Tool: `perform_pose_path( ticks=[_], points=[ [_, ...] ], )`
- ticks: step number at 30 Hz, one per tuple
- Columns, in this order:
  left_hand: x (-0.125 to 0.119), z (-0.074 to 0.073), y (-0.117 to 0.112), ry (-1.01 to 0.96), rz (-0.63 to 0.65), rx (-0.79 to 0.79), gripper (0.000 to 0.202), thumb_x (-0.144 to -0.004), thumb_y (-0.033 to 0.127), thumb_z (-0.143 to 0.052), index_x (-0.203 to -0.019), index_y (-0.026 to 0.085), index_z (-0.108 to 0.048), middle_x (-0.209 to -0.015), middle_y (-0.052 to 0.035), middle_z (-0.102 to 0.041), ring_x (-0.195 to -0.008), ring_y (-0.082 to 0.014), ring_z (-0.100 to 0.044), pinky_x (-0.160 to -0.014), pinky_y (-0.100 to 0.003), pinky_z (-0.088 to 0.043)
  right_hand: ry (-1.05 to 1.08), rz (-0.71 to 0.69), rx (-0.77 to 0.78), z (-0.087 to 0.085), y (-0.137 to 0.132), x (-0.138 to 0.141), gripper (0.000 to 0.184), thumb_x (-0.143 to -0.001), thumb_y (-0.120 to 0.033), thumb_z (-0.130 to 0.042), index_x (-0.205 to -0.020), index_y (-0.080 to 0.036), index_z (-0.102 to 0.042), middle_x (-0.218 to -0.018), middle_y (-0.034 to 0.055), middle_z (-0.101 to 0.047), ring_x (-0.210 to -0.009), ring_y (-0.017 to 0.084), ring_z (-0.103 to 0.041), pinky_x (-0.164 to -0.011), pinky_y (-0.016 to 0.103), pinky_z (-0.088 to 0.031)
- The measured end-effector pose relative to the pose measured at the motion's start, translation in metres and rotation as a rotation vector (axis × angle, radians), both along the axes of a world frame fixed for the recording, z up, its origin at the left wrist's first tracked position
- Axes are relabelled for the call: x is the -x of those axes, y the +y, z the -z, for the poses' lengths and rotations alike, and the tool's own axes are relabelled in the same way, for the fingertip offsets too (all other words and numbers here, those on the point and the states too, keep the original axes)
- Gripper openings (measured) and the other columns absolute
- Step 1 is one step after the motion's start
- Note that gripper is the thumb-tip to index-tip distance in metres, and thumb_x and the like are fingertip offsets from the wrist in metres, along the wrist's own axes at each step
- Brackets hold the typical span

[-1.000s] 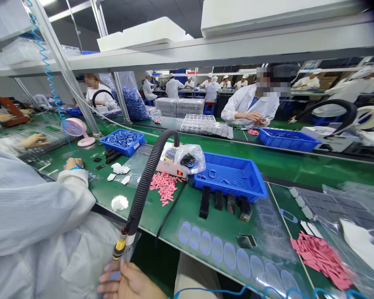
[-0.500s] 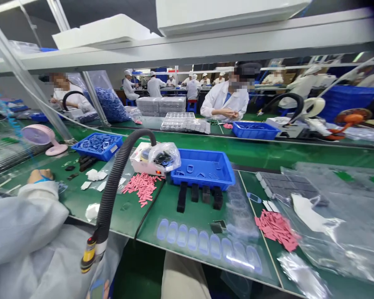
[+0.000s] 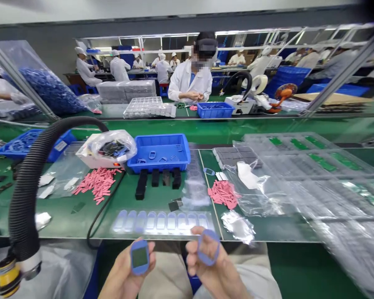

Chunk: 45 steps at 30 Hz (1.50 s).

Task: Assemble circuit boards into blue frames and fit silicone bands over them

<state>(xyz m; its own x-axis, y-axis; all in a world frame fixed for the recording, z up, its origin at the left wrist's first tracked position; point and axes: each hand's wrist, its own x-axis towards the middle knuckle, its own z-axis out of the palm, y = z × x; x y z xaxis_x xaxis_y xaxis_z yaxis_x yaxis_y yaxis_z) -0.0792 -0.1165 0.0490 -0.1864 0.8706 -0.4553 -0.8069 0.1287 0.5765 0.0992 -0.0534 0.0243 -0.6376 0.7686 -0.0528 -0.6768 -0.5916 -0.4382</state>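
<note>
My left hand is low in the view, closed on a blue oval frame with a dark insert, held upright by the fingertips. My right hand is closed on an empty blue oval ring, which rests against its fingers. Both hands are over my lap, just below the front edge of the green bench. A clear strip of several oval films lies on the bench right above them.
A black corrugated hose with a yellow nozzle hangs at left. A blue bin, black blocks, pink strip piles and clear plastic trays lie on the bench. Other workers in white coats sit across the line.
The view has swung right and down. Both my hands have come into view below the bench edge, each holding a blue oval part; the hose has shifted to the left edge.
</note>
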Motion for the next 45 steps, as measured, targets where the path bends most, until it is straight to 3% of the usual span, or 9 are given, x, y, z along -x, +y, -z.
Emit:
perform_pose_path(
  ticks=[5, 10, 17, 24, 28, 32, 36, 39, 45],
  points=[
    [-0.065, -0.032, 0.054, -0.236, 0.227, -0.092, 0.019, -0.069, 0.021, -0.077, -0.087, 0.022, -0.076, -0.092, -0.004, -0.078, -0.081, -0.0175, -0.073, -0.076, -0.023, -0.058, 0.116, 0.159, 0.063, -0.014, 0.023, -0.039, 0.031, -0.071, -0.049, -0.072, -0.091, -0.025, -0.067, -0.078, -0.0025, -0.073, -0.068, 0.007, -0.069, -0.057, 0.011, -0.052],
    [-0.102, -0.042, 0.071, -0.359, 0.357, -0.139, 0.019, -0.087, 0.016, -0.057, -0.094, 0.017, -0.074, -0.099, -0.0052, -0.076, -0.086, -0.0146, -0.072, -0.078, -0.02, -0.056, 0.183, 0.189, 0.085, -0.019, 0.029, -0.049, 0.031, -0.075, -0.052, -0.067, -0.09, -0.025, -0.067, -0.077, -0.0024, -0.074, -0.065, 0.006, -0.069, -0.055, 0.01, -0.052],
    [-0.121, -0.044, 0.084, -0.346, 0.223, 0.012, 0.028, -0.092, 0.014, -0.046, -0.09, 0.015, -0.074, -0.097, -0.0045, -0.077, -0.083, -0.0132, -0.072, -0.076, -0.02, -0.057, 0.107, 0.166, 0.222, -0.047, 0.039, -0.063, 0.027, -0.07, -0.041, -0.076, -0.084, -0.02, -0.066, -0.07, -0.0038, -0.072, -0.063, 0.003, -0.067, -0.059, 0.01, -0.051],
    [-0.128, -0.033, 0.099, -0.359, 0.159, 0.15, 0.019, -0.088, 0.021, -0.055, -0.089, 0.014, -0.073, -0.091, -0.0083, -0.077, -0.082, -0.0148, -0.072, -0.075, -0.022, -0.057, -0.074, 0.289, 0.3, -0.031, 0.033, -0.067, 0.031, -0.064, -0.045, -0.079, -0.085, -0.025, -0.068, -0.077, -0.0016, -0.074, -0.069, 0.009, -0.069, -0.06, 0.016, -0.053],
    [-0.128, -0.026, 0.1, -0.282, 0.21, 0.05, 0.019, -0.079, 0.03, -0.068, -0.092, 0.017, -0.074, -0.09, -0.0056, -0.078, -0.08, -0.0134, -0.072, -0.075, -0.02, -0.055, -0.299, 0.377, 0.048, -0.021, 0.033, -0.079, 0.034, -0.069, -0.047, -0.075, -0.096, -0.028, -0.068, -0.093, 0.0058, -0.075, -0.081, 0.019, -0.071, -0.061, 0.025, -0.058],
    [-0.131, -0.019, 0.097, -0.003, 0.131, -0.055, 0.027, -0.071, 0.041, -0.073, -0.089, 0.022, -0.076, -0.093, -0.0048, -0.077, -0.093, -0.0186, -0.069, -0.086, -0.025, -0.052, -0.712, 0.589, -0.239, -0.024, 0.036, -0.085, 0.033, -0.072, -0.036, -0.075, -0.102, -0.027, -0.066, -0.097, 0.0066, -0.074, -0.086, 0.024, -0.071, -0.071, 0.032, -0.061],
    [-0.132, -0.006, 0.09, 0.232, 0.07, -0.013, 0.032, -0.069, 0.045, -0.073, -0.093, 0.024, -0.076, -0.104, -0.0085, -0.075, -0.105, -0.0267, -0.065, -0.099, -0.037, -0.045, -1.205, 0.716, -0.607, -0.034, 0.038, -0.077, 0.028, -0.069, -0.031, -0.077, -0.096, -0.028, -0.071, -0.087, 0.0012, -0.076, -0.077, 0.021, -0.073, -0.071, 0.023, -0.06],
    [-0.131, 0.001, 0.086, 0.329, 0.061, -0.067, 0.031, -0.07, 0.045, -0.071, -0.094, 0.027, -0.075, -0.106, -0.0078, -0.073, -0.104, -0.0281, -0.065, -0.097, -0.039, -0.048, -1.341, 0.74, -0.892, -0.038, 0.039, -0.07, 0.03, -0.071, -0.028, -0.075, -0.1, -0.03, -0.071, -0.087, -0.0002, -0.075, -0.067, 0.02, -0.073, -0.064, 0.022, -0.06],
    [-0.131, 0.002, 0.081, 0.423, 0.002, -0.195, 0.021, -0.072, 0.042, -0.07, -0.088, 0.03, -0.076, -0.107, -0.0051, -0.073, -0.108, -0.028, -0.063, -0.093, -0.039, -0.051, -1.307, 0.911, -0.885, -0.034, 0.033, -0.054, 0.028, -0.079, -0.031, -0.068, -0.106, -0.033, -0.068, -0.092, -0.0009, -0.075, -0.069, 0.02, -0.072, -0.063, 0.025, -0.061]
  ],
)
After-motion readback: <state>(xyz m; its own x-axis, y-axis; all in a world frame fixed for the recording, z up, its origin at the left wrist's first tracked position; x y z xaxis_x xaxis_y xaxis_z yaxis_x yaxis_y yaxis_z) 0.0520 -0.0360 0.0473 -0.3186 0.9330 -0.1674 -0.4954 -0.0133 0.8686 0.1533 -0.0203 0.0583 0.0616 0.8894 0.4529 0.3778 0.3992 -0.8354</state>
